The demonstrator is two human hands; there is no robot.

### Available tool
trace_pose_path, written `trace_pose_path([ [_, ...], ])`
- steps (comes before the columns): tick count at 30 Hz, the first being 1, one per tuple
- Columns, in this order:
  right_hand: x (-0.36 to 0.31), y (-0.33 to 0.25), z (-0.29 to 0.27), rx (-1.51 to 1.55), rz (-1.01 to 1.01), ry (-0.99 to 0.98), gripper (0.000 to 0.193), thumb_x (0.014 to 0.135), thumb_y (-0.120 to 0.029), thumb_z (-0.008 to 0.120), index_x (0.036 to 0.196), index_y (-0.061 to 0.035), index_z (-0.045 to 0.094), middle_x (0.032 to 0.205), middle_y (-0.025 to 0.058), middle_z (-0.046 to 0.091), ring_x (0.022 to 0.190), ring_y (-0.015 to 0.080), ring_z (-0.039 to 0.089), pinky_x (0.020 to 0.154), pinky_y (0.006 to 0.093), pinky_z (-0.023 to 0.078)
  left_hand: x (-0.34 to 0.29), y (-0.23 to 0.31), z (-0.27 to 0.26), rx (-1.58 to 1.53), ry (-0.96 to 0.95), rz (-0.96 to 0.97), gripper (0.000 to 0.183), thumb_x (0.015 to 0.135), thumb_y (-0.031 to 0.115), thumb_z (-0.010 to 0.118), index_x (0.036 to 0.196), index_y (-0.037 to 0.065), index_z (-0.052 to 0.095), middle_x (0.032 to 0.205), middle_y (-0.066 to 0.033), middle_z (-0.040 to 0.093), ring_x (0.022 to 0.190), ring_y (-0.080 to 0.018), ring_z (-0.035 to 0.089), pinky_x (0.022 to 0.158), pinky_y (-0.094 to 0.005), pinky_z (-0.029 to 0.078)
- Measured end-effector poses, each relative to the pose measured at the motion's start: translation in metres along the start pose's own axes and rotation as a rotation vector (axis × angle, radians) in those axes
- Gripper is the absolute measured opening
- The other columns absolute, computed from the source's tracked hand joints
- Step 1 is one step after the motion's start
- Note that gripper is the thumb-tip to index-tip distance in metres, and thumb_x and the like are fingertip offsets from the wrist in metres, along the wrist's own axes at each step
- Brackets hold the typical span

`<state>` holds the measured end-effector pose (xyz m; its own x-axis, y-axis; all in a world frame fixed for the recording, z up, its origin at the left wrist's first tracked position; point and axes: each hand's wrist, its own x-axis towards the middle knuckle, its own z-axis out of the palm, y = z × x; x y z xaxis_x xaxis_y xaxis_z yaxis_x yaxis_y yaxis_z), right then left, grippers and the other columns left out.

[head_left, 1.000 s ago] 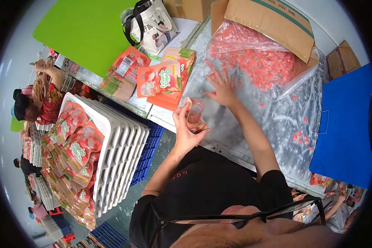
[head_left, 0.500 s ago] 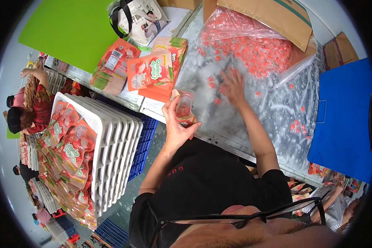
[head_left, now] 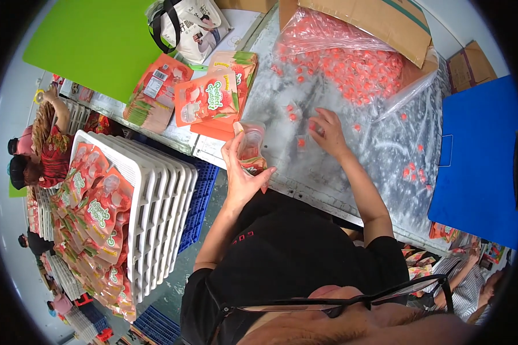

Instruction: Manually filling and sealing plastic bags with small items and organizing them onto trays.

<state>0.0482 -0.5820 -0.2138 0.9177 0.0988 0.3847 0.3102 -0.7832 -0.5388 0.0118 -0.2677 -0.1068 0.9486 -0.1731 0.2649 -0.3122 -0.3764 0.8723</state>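
Left hand [head_left: 239, 177] is clamping a glossy reddish pouch [head_left: 251, 148], its see-through panel showing; right hand [head_left: 331, 136] is curling, grip impossible to tell!

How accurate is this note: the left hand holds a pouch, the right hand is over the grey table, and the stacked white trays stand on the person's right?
One detail is wrong: the head view shows the stacked white trays on the person's left. The left hand does hold a pouch, and the right hand is over the grey table.
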Motion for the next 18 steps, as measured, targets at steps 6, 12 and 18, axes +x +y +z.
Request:
trace_pose_path([
  [6,-0.005,0.016,-0.014,0.339,0.234,0.008,0.057,0.08,-0.014,0.075,0.135,-0.0151,0.06,0.152,0.0129,0.04,0.14,0.0326,0.037,0.114,0.0419,0.036,0.0,-0.006,-0.003,-0.012,0.013,-0.029,0.113,0.055,0.011,0.094,0.149,0.011,0.032,0.135,-0.0183,0.035,0.129,-0.0357,0.04,0.11,-0.0464,0.036],
  [12,0.013,-0.036,-0.004,-0.171,-0.037,-0.135,0.073,0.081,-0.041,0.074,0.146,-0.0212,0.049,0.161,0.014,0.027,0.146,0.0416,0.025,0.118,0.0571,0.023,-0.002,-0.01,-0.002,-0.01,0.017,-0.01,0.113,0.055,0.011,0.094,0.149,0.011,0.032,0.135,-0.0186,0.035,0.129,-0.036,0.04,0.11,-0.0464,0.037],
  [18,0.043,-0.044,0.022,-0.238,-0.17,-0.221,0.077,0.074,-0.051,0.076,0.142,-0.0204,0.053,0.158,0.0148,0.031,0.145,0.0422,0.026,0.114,0.0641,0.022,0.001,0.002,-0.006,-0.01,-0.014,0.027,0.114,0.054,0.011,0.094,0.15,0.01,0.032,0.136,-0.019,0.034,0.13,-0.0364,0.039,0.11,-0.0467,0.036],
])
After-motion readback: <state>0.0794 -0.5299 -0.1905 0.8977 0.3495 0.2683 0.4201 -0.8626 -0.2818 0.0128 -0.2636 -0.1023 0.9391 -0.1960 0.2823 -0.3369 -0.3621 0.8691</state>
